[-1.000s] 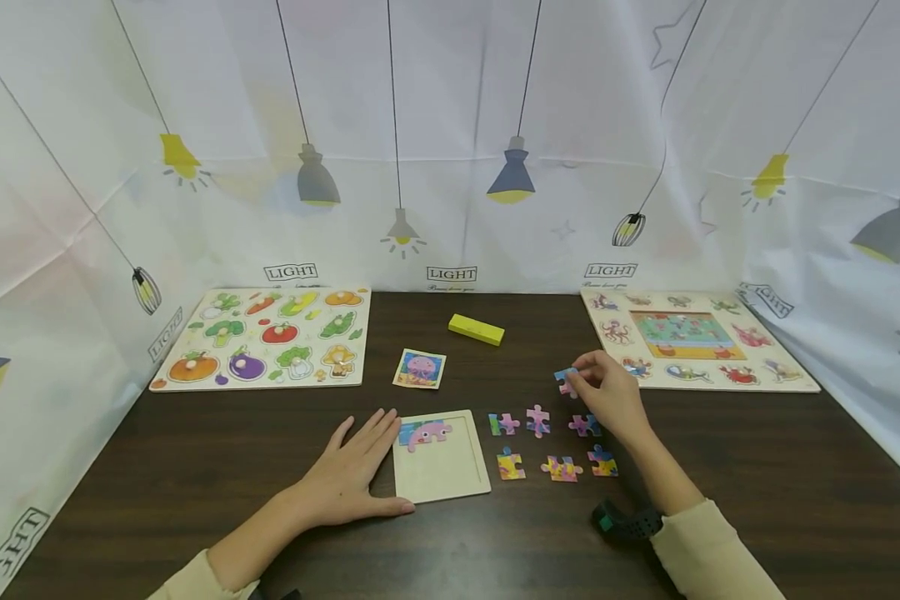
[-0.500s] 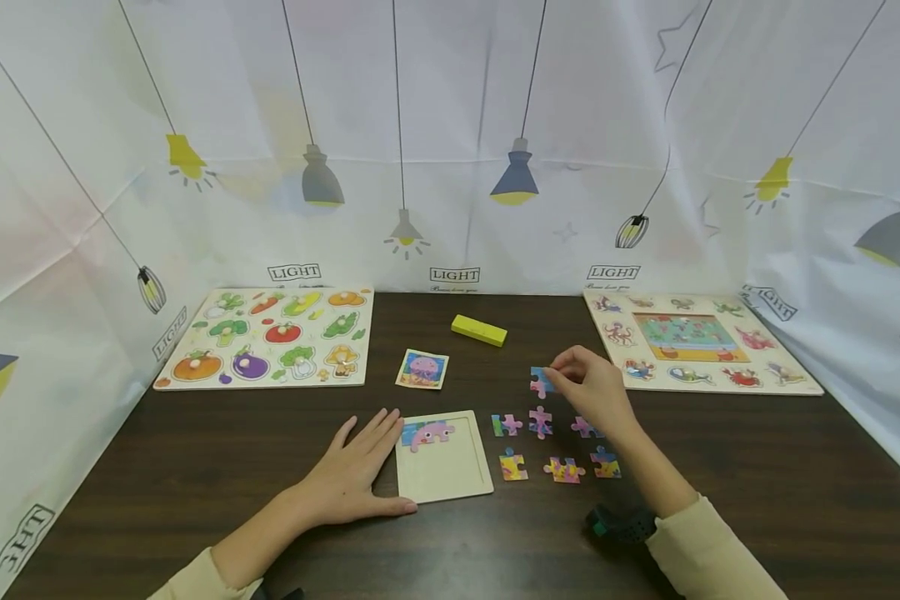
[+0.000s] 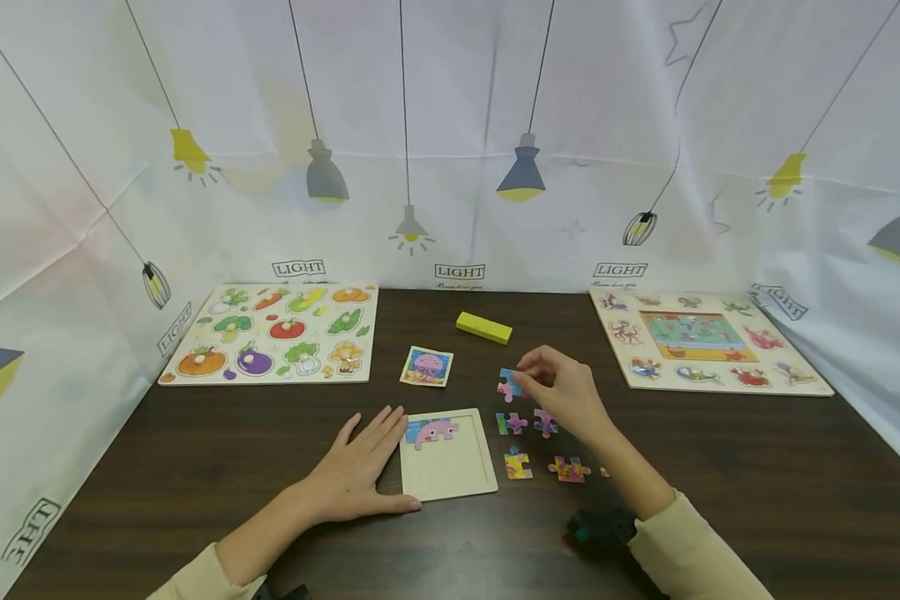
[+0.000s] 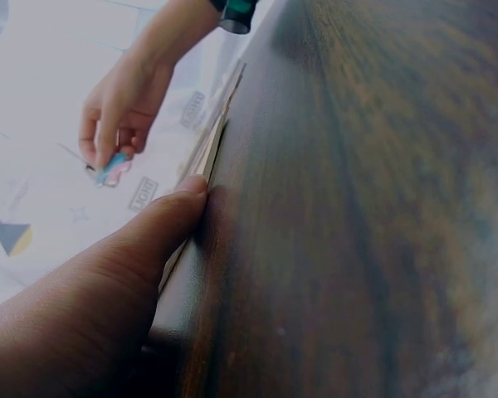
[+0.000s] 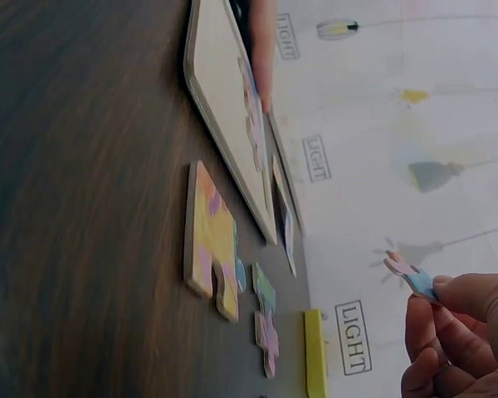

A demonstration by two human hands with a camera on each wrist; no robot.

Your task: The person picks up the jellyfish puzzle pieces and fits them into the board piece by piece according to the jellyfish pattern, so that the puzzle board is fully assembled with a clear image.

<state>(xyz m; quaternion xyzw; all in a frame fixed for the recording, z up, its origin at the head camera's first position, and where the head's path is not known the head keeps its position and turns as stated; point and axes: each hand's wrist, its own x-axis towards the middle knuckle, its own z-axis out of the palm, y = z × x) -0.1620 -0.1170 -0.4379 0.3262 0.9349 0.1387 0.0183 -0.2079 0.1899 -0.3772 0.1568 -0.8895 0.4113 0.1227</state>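
My right hand [image 3: 573,400] pinches a blue-and-pink jigsaw piece [image 3: 507,385] between thumb and fingers, raised off the table in the right wrist view. Beneath it are several loose jigsaw pieces [image 3: 517,465], partly hidden by the right forearm. Spread out beside the square wooden puzzle tray [image 3: 450,479] is my left hand [image 3: 348,479], its fingertips at the tray's left edge and its thumb at the near-left corner. Joined pieces [image 3: 433,432] with a pink creature's face sit in the tray's top-left corner, while bare wood shows over the rest.
A small picture card [image 3: 427,367] of a pink jellyfish lies behind the tray. Farther back is a yellow block [image 3: 483,327]. A vegetable puzzle board [image 3: 270,333] stands at back left, a sea-animal board [image 3: 720,367] at back right, both near the white curtain [image 3: 450,125].
My right hand has carried the pinched jigsaw piece leftward, from above the right side of the loose pieces toward the tray. My left hand stays at the tray's edge.
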